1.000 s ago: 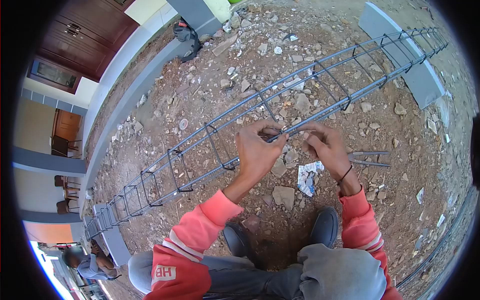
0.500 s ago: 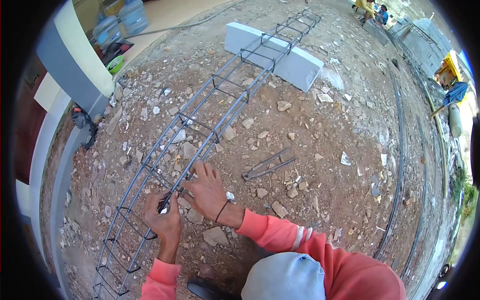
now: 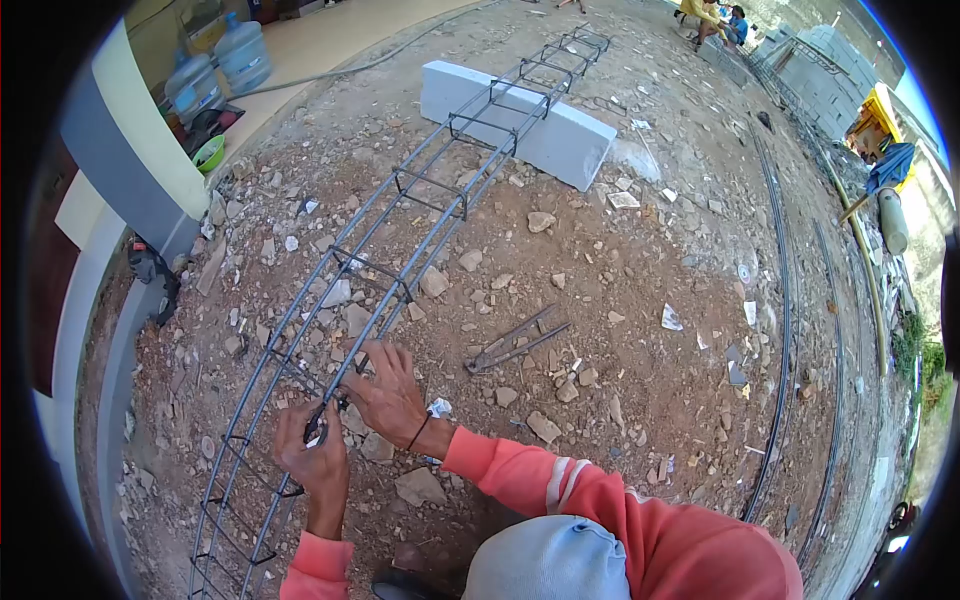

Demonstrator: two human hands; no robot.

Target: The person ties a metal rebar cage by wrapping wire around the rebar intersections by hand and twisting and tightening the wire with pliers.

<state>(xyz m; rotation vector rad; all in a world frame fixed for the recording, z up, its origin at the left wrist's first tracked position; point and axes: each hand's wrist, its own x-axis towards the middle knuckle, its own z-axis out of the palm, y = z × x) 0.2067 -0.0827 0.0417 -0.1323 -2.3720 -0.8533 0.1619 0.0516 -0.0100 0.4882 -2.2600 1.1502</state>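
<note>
A long rebar cage (image 3: 437, 233) of steel rods and square stirrups slants from the lower left to the top of the head view. My left hand (image 3: 312, 455) is closed beside its near rod, thumb and fingers pinching a dark bundle (image 3: 315, 428) that looks like tie wire. My right hand (image 3: 387, 397) curls over the same rod just above, its fingertips bent round it near a stirrup. Fingers partly hide what lies at the joint. On the dirt to the right, pincers (image 3: 510, 345) lie with their handles spread, apart from both hands.
A grey-white block (image 3: 565, 140) stands under the cage's far part. Stones and rubble cover the ground. A pillar (image 3: 140, 140) and water jugs (image 3: 243, 52) are at the left. Long rods (image 3: 785, 330) lie at the right. Other people (image 3: 712, 20) are far off at the top right.
The camera has shifted a little, so the scene sits slightly further left. Both hands stay at the same rod and stirrup, with small finger movements.
</note>
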